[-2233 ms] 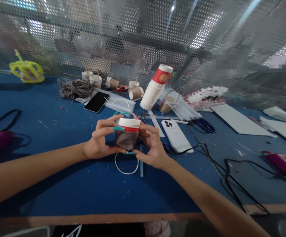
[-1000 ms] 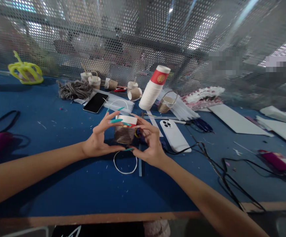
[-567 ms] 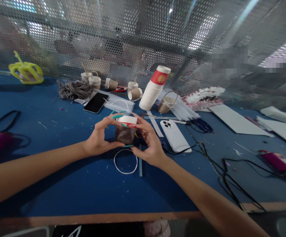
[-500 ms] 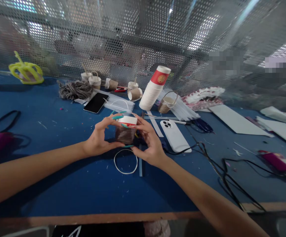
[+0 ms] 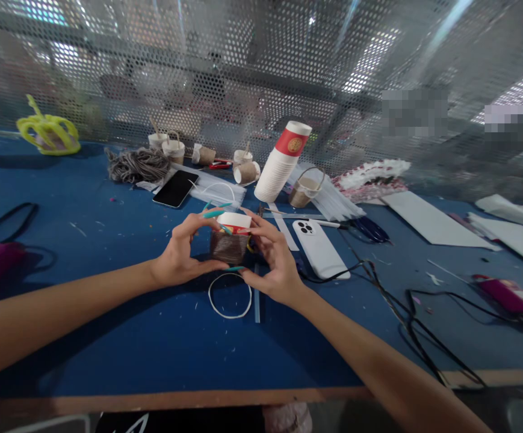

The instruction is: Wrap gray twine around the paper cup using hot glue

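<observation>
Between my hands is a small paper cup (image 5: 229, 247), its lower part wrapped in brown cord and a red and white band showing at the top. My left hand (image 5: 188, 248) grips it from the left, thumb below and fingers above. From the right, my right hand (image 5: 274, 258) holds the same cup with fingertips and thumb. Just below it on the blue table lies a white ring (image 5: 230, 316), beside a narrow clear strip (image 5: 257, 300). Part of the cup is covered by my fingers.
A leaning stack of paper cups (image 5: 275, 171) stands behind my hands. A white phone (image 5: 322, 252) lies to the right, a black phone (image 5: 176, 188) to the left. Grey yarn (image 5: 137, 165), a small cord-wrapped basket (image 5: 305, 189) and a purple glue gun (image 5: 514, 299) with black cable are around.
The cup has tilted slightly between my fingers, and more of its red band shows. Both hands stay in nearly the same place.
</observation>
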{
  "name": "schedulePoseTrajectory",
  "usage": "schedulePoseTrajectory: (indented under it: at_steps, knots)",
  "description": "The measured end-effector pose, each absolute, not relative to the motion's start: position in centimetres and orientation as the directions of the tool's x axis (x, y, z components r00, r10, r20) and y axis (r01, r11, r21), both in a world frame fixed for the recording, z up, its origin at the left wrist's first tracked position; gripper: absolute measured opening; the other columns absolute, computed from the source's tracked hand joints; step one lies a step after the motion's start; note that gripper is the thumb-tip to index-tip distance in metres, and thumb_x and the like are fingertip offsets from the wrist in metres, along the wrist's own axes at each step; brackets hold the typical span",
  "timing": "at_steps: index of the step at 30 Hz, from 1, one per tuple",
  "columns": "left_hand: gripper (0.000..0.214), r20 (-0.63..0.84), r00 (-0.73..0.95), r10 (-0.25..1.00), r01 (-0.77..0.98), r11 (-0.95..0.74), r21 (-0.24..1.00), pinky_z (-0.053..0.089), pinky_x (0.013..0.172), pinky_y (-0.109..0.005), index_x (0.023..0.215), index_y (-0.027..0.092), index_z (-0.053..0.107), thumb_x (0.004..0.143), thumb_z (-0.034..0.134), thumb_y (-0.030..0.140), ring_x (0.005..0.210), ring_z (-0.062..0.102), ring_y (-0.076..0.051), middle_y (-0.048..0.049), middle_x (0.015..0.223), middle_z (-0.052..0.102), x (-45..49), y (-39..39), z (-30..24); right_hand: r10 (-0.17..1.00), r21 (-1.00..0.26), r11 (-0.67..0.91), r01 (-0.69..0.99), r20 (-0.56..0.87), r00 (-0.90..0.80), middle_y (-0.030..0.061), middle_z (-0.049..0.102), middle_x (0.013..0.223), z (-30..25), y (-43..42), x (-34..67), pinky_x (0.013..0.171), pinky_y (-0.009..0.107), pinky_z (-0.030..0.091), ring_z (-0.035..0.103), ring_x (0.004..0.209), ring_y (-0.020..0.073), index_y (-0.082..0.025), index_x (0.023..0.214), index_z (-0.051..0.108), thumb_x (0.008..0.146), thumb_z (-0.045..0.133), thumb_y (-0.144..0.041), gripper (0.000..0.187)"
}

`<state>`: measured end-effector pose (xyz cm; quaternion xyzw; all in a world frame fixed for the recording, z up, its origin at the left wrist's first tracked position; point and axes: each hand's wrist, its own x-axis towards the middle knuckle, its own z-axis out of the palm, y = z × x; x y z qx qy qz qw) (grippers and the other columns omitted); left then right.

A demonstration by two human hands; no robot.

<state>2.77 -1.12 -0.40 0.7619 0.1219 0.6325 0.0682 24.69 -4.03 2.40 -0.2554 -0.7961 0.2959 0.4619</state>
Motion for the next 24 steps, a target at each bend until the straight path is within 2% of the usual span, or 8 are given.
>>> schedulePoseTrajectory:
  at_steps: [4,8,10,15,17,21,24]
  knots:
    - [0.105,0.957,0.158,0.244,0.092,-0.968,0.232,0.056,0.103,-0.055,0.144,0.037,0.026,0.062,0.092,0.03,0.124,0.063,-0.03,-0.0083,0.126,0.055,2.83,-1.15,-0.52,0.668,-0.72,0.689,0.082,0.589,-0.455,0.0106,0.036,0.157,2.4,-3.99,24.53,0.117,0.054,0.037,0.033,0.149,0.0291,-0.032,0.121,0.043,0.072,0.07,-0.008,0.061]
    - [0.106,0.943,0.185,0.278,0.054,-0.961,0.273,0.055,0.103,-0.055,0.144,0.033,0.026,0.062,0.092,0.028,0.122,0.064,-0.031,-0.0064,0.116,0.056,2.76,-1.2,-0.38,0.666,-0.745,0.667,-0.024,0.609,-0.431,0.0114,0.039,0.154,2.27,-4.01,24.18,0.116,0.048,0.04,0.041,0.146,0.0237,-0.032,0.122,0.034,0.073,0.07,-0.008,0.065]
    - [0.103,0.936,0.191,0.295,0.044,-0.955,0.292,0.057,0.102,-0.052,0.143,0.031,0.028,0.063,0.092,0.028,0.121,0.064,-0.031,-0.006,0.113,0.056,2.75,-1.24,-0.29,0.667,-0.752,0.659,-0.025,0.6,-0.441,0.0113,0.039,0.154,2.13,-3.98,24.2,0.117,0.047,0.039,0.042,0.145,0.0227,-0.032,0.123,0.032,0.073,0.071,-0.009,0.068]
    - [0.1,0.958,0.206,0.198,0.064,-0.98,0.189,0.058,0.1,-0.052,0.144,0.029,0.031,0.064,0.091,0.032,0.119,0.066,-0.029,-0.0077,0.116,0.058,2.85,-1.55,-0.04,0.671,-0.723,0.68,0.119,0.549,-0.498,0.0119,0.035,0.156,1.92,-4.03,24.62,0.12,0.049,0.033,0.031,0.151,0.0266,-0.031,0.125,0.038,0.07,0.071,-0.01,0.067]
    - [0.104,0.971,0.18,0.16,0.088,-0.985,0.146,0.057,0.102,-0.052,0.145,0.027,0.03,0.061,0.093,0.031,0.118,0.066,-0.029,-0.0095,0.123,0.057,2.84,-1.73,0.13,0.653,-0.708,0.699,0.105,0.571,-0.498,0.0115,0.036,0.156,2.02,-4.18,24.61,0.119,0.05,0.035,0.031,0.151,0.0262,-0.031,0.124,0.039,0.071,0.07,-0.01,0.065]
    - [0.107,0.979,0.144,0.142,0.167,-0.979,0.117,0.044,0.114,-0.063,0.143,0.029,0.03,0.057,0.095,0.035,0.123,0.063,-0.031,-0.0072,0.124,0.056,2.76,-1.9,0.29,0.646,-0.711,0.702,0.038,0.613,-0.455,0.0113,0.039,0.155,2.43,-4.45,24.24,0.117,0.048,0.038,0.035,0.149,0.0235,-0.032,0.118,0.037,0.072,0.071,-0.011,0.06]
    - [0.098,0.971,0.131,0.199,0.107,-0.977,0.185,0.048,0.109,-0.063,0.138,0.031,0.032,0.061,0.093,0.031,0.121,0.064,-0.031,-0.0049,0.121,0.053,2.93,-1.8,0.13,0.677,-0.744,0.668,0.016,0.599,-0.428,0.0115,0.04,0.154,2.48,-4.46,24.04,0.116,0.047,0.04,0.037,0.147,0.0228,-0.033,0.114,0.035,0.072,0.074,-0.014,0.06]
